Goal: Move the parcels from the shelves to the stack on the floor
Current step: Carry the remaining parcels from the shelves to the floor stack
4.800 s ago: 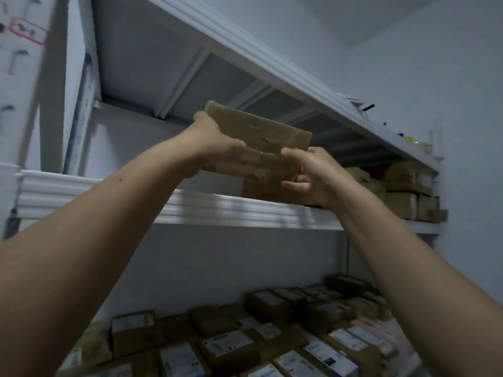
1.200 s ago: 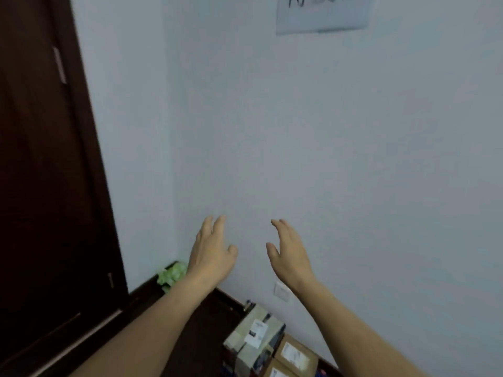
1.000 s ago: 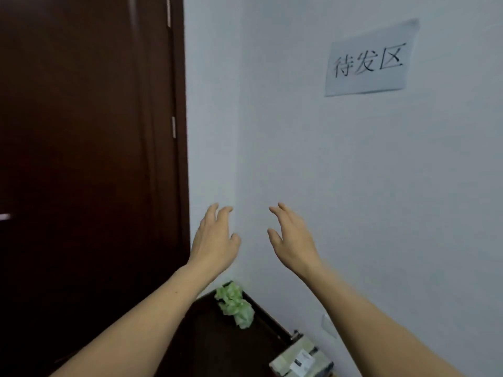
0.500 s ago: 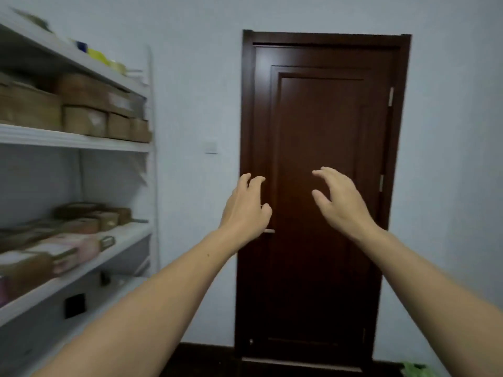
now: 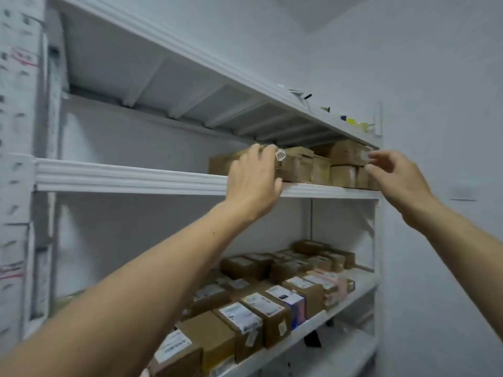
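A row of brown cardboard parcels stands on the upper white shelf, at its right half. My left hand reaches up in front of the leftmost parcel of that row, fingers over its top front edge; whether they grip it is unclear. My right hand hovers at the right end of the row with fingers spread and loosely bent, holding nothing. Many more labelled parcels fill the lower shelf.
The top shelf overhangs the upper row and carries small items at its right end. The left part of the upper shelf holds nothing. A white wall closes the right side. The floor stack is out of view.
I have turned from the corner with the floor stack, past the door, back to the shelves. Both hands, holding nothing, rose to the upper shelf's parcels.
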